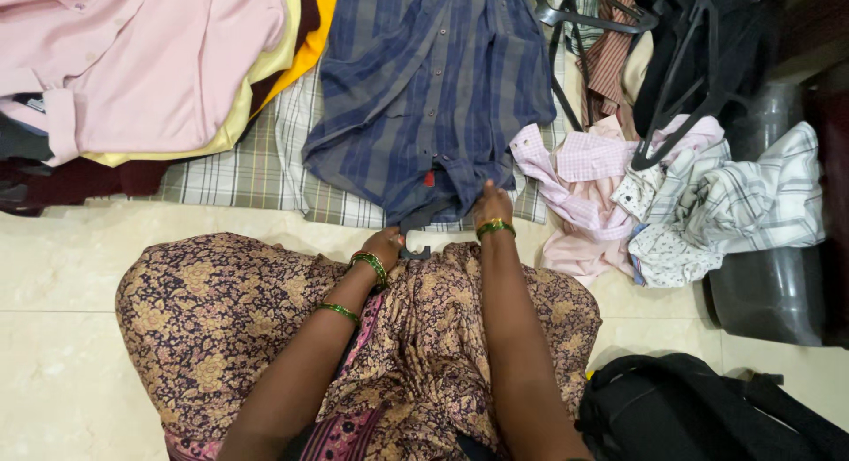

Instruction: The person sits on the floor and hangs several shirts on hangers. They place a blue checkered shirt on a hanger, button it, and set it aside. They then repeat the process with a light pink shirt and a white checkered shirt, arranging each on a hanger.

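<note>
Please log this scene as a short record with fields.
left hand: grips a dark hanger at the blue shirt's collar
right hand: pressed on the blue shirt
blue shirt: laid flat, buttoned, on a checked cloth
left of it: pink shirt
right of it: crumpled shirts, spare hangers
bottom right: black bag

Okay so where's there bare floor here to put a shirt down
Bare tile lies left of the patterned skirt, below the pink shirt and checked cloth. A smaller patch sits between the skirt, the black bag and the crumpled shirts. Around the blue plaid shirt it is crowded.
</note>
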